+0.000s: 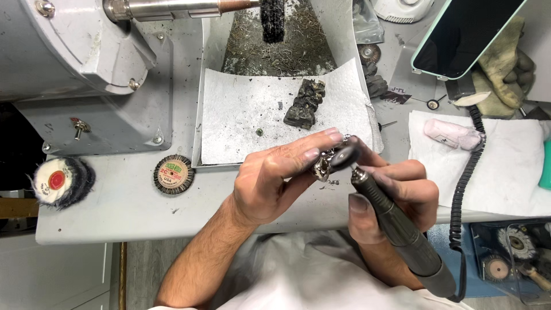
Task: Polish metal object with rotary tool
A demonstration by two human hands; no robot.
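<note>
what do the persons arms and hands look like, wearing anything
Both the left hand and the right hand are bare, with no gloves, rings or watch in view. The forearms are uncovered too, without sleeves, and the left one is hairy. The fingertips look smudged with dark grime.

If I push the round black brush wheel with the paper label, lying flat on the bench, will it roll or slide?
The brush wheel lies flat on its side on the bench, so it would probably slide, not roll. Its bristle rim looks soft, so it may drag and give a little. It looks thin and small, so likely light. On edge, it could roll easily.
</note>
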